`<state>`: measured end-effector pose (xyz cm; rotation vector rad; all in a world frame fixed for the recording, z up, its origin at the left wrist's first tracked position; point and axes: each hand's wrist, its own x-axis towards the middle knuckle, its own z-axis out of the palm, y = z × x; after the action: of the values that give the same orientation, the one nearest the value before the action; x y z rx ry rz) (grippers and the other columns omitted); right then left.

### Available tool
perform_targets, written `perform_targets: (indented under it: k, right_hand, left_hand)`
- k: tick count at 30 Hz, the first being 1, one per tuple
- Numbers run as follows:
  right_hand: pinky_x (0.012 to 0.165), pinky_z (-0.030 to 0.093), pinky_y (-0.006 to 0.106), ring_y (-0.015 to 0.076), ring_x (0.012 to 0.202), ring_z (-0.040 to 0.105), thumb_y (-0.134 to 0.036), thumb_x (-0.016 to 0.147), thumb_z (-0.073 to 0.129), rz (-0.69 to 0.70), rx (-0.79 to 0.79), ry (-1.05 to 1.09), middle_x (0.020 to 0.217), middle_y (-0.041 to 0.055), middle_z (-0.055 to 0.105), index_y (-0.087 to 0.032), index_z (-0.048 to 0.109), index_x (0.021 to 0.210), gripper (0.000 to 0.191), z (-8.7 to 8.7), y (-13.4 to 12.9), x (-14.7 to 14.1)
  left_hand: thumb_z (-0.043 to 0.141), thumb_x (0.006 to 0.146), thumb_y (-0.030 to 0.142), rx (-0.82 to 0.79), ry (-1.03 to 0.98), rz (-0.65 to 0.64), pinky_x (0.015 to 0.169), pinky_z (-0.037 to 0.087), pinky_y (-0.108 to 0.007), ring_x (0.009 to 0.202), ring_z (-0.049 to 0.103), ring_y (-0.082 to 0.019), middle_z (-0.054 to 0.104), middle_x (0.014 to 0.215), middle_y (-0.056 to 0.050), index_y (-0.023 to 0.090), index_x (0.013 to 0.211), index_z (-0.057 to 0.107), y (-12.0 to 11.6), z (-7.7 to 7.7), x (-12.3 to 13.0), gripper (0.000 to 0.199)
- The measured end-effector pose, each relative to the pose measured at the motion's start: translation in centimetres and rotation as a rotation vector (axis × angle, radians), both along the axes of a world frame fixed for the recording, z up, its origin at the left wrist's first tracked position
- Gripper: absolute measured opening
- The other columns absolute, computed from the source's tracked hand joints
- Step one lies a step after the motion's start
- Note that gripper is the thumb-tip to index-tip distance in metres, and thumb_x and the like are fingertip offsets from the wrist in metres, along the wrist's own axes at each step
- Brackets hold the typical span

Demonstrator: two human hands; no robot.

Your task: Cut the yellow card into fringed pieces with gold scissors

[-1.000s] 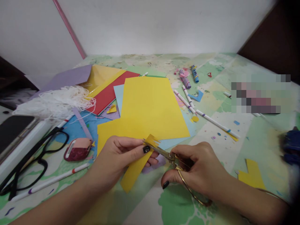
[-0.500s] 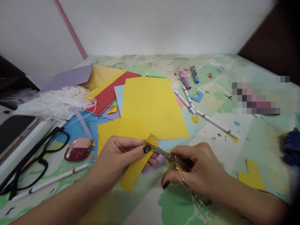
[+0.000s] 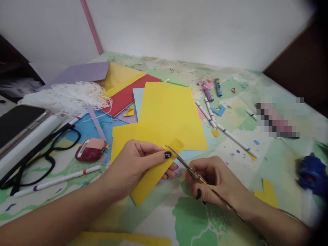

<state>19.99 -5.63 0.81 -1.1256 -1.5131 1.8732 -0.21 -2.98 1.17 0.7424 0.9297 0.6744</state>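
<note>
Between the thumb and fingers of my left hand [image 3: 143, 160] is a yellow paper strip [image 3: 151, 184], tilted, its upper end snipped into a fine fringe. My right hand [image 3: 217, 182] is wrapped round a pair of gold-handled scissors [image 3: 191, 169]. Their blades lie across the strip just below the fringe, close to my left thumb. Behind the strip lie large yellow sheets [image 3: 170, 112] on top of light blue paper [image 3: 138, 102]. My fingers hide part of the strip's back.
Left of my hands are black glasses [image 3: 48, 153], a phone [image 3: 20, 119], an earbud case [image 3: 91, 149], a white marker [image 3: 58, 180] and white string [image 3: 69, 99]. To the right lie more markers [image 3: 230, 136], rolled paper pieces [image 3: 217, 87], yellow scraps [image 3: 268, 193] and a blurred blue object [image 3: 311, 174].
The scissors have turned, with their handles now seen nearly edge-on, and my right hand has shifted slightly right. The view has moved a little. The left hand still holds the strip.
</note>
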Motion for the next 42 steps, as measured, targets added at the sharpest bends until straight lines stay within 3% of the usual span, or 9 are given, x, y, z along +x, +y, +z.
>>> perform_targets:
  k: [5,25,32,42]
  right_hand:
    - [0.036,0.021,0.017,0.0044,0.042,0.028,-0.053,0.070,0.066,0.026,-0.029,0.055,0.052,-0.0060,0.037,-0.014,0.051,0.068,0.042,-0.08,0.22,-0.07]
    - [0.037,0.021,0.019,0.0048,0.041,0.028,-0.060,0.067,0.064,-0.022,0.074,-0.101,0.050,-0.0050,0.039,-0.015,0.049,0.061,0.049,0.00,0.00,-0.55]
    - [0.035,0.019,0.018,0.0038,0.039,0.028,-0.051,0.067,0.069,-0.060,0.012,-0.056,0.047,-0.0066,0.037,-0.014,0.050,0.061,0.042,0.02,-0.04,-0.83]
    - [0.033,0.020,0.017,0.0034,0.037,0.028,-0.050,0.065,0.071,-0.076,-0.004,-0.068,0.044,-0.0073,0.037,-0.014,0.051,0.059,0.042,0.00,0.08,-0.86]
  left_hand:
    - [0.066,0.075,0.027,0.044,-0.006,-0.006,0.062,0.053,-0.021,0.067,0.068,-0.016,0.074,0.073,-0.006,0.015,0.076,0.073,-0.12,-0.16,-0.07,0.013]
    - [0.064,0.074,0.026,0.125,0.033,0.033,0.060,0.054,-0.024,0.064,0.069,-0.019,0.073,0.065,-0.007,0.015,0.069,0.073,-0.43,0.05,0.04,0.015]
    - [0.062,0.075,0.023,0.134,0.034,0.026,0.060,0.054,-0.023,0.064,0.068,-0.018,0.072,0.065,-0.006,0.014,0.068,0.072,-0.34,0.07,0.04,0.016]
    - [0.061,0.076,0.024,0.132,0.012,0.020,0.060,0.053,-0.024,0.063,0.067,-0.017,0.071,0.064,-0.006,0.015,0.067,0.072,-0.36,-0.14,0.03,0.016]
